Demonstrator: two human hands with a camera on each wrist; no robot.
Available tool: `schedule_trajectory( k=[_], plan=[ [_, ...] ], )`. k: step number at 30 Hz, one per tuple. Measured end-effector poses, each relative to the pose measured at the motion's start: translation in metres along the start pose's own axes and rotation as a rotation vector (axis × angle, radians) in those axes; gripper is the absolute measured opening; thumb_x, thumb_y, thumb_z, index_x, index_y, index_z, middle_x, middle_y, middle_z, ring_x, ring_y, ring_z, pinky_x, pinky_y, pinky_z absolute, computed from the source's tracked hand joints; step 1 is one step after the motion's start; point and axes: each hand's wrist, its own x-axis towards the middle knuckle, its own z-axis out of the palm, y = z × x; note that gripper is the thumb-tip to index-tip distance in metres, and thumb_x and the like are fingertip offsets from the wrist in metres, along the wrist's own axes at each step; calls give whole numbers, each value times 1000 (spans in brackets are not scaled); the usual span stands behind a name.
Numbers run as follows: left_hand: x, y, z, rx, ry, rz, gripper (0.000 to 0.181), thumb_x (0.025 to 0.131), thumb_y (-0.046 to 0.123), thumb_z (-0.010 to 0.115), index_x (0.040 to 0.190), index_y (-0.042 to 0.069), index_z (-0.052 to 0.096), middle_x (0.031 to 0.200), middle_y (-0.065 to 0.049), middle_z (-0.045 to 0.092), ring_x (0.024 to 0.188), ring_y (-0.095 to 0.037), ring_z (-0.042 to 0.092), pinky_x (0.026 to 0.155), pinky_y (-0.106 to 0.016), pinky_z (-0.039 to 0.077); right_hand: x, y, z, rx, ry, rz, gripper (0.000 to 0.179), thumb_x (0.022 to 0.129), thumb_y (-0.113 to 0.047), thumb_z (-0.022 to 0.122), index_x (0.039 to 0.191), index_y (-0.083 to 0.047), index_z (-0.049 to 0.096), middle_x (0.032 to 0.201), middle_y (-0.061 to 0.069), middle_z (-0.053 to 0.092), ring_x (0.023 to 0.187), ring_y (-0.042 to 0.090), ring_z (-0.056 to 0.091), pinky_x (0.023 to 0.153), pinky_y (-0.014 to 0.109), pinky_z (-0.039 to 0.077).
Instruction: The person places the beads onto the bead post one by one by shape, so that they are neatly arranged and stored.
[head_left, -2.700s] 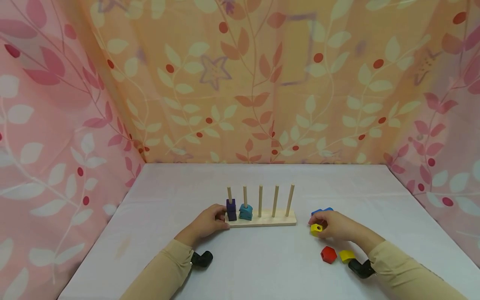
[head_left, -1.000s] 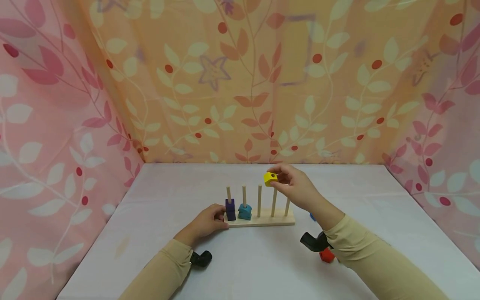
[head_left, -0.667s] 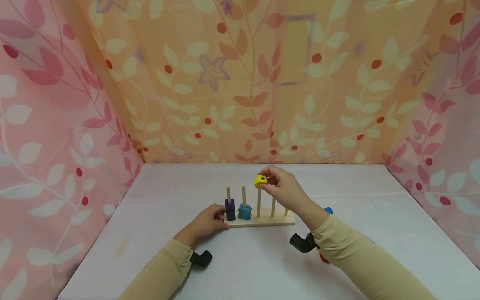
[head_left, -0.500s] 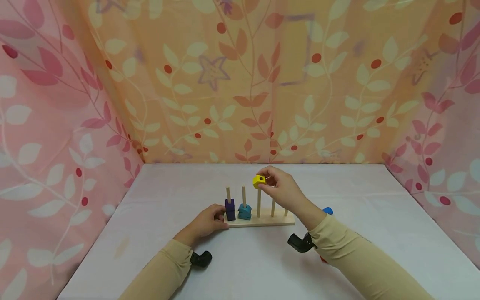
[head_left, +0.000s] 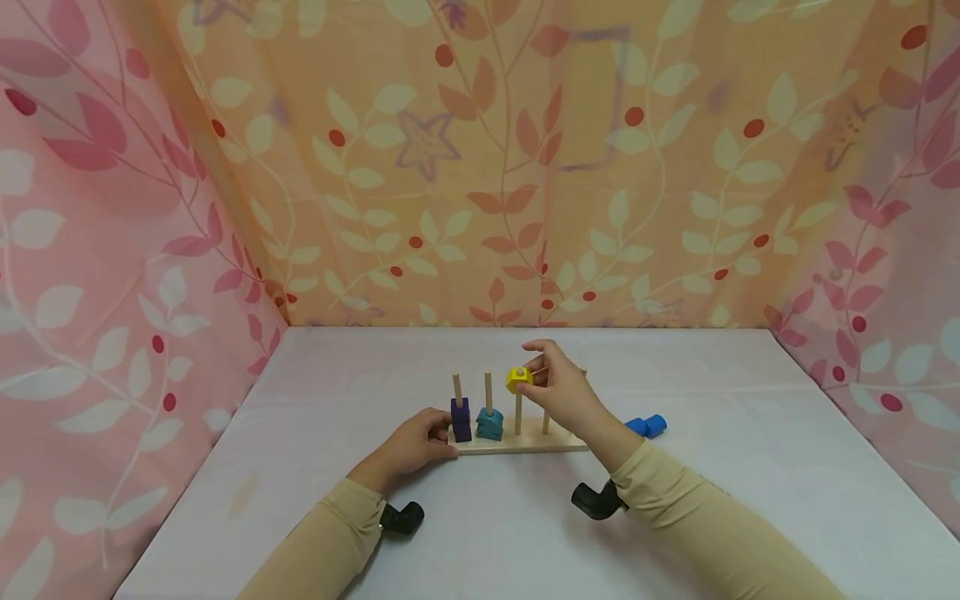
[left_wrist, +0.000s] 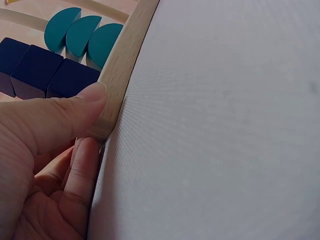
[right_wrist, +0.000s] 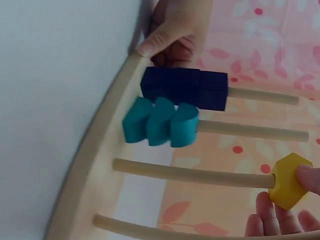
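Observation:
A wooden peg stand (head_left: 551, 444) with a row of upright pegs stands on the table. My left hand (head_left: 415, 442) grips its left end, thumb on the base's edge in the left wrist view (left_wrist: 92, 95). Dark blue square blocks (right_wrist: 185, 86) fill the lower part of the first peg, and teal half-round blocks (right_wrist: 161, 122) sit on the second. My right hand (head_left: 564, 385) pinches a yellow hexagonal block (head_left: 518, 381) by its sides. The middle peg's tip (right_wrist: 267, 180) is in the block's hole, and the bare peg shows below it.
Blue blocks (head_left: 647, 426) lie on the white tabletop right of the stand, partly behind the right wrist. Black wrist cameras (head_left: 597, 500) stick out from both sleeves. A patterned curtain (head_left: 480, 167) encloses the table's back and sides.
My right hand has carried the yellow block from the table's right side to above the middle peg, then lowered it onto the peg's tip. The left hand has stayed on the stand.

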Motion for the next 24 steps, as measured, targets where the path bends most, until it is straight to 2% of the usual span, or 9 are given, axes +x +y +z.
schedule_trajectory(
  k=[3, 6, 10, 14, 24],
  plan=[
    [0, 0, 0, 1, 2, -1, 45, 77, 21, 74, 116, 10, 55, 89, -2, 49, 83, -17, 45, 72, -33, 37, 0, 9, 5, 70, 32, 25, 64, 81, -5, 68, 134, -9, 32, 100, 9, 56, 86, 20, 57, 78, 31, 50],
    [0, 0, 1, -2, 4, -4, 45, 77, 20, 74, 117, 10, 55, 89, -2, 49, 83, -17, 45, 72, -33, 37, 0, 18, 10, 122, 63, 60, 67, 80, -5, 69, 135, -11, 31, 100, 8, 58, 86, 19, 57, 79, 30, 49],
    [1, 0, 1, -7, 3, -5, 46, 77, 21, 74, 117, 10, 55, 90, -2, 50, 83, -17, 45, 72, -33, 37, -2, 27, 16, 152, 84, 133, 46, 79, -5, 70, 119, -8, 46, 99, 9, 58, 87, 19, 56, 79, 28, 49],
    [1, 0, 1, 2, 6, -6, 46, 77, 22, 74, 117, 11, 55, 90, -1, 50, 84, -16, 46, 72, -31, 38, -5, 36, 22, 154, 90, 197, 25, 79, -5, 69, 99, -5, 53, 97, 10, 59, 88, 19, 57, 79, 29, 49],
    [0, -1, 1, 15, 9, -6, 46, 77, 23, 73, 117, 11, 55, 90, -1, 51, 84, -16, 46, 73, -32, 38, -8, 61, 34, 41, 79, 195, 21, 76, -2, 70, 91, -6, 56, 87, 7, 59, 84, 20, 55, 80, 37, 44]
  ],
)
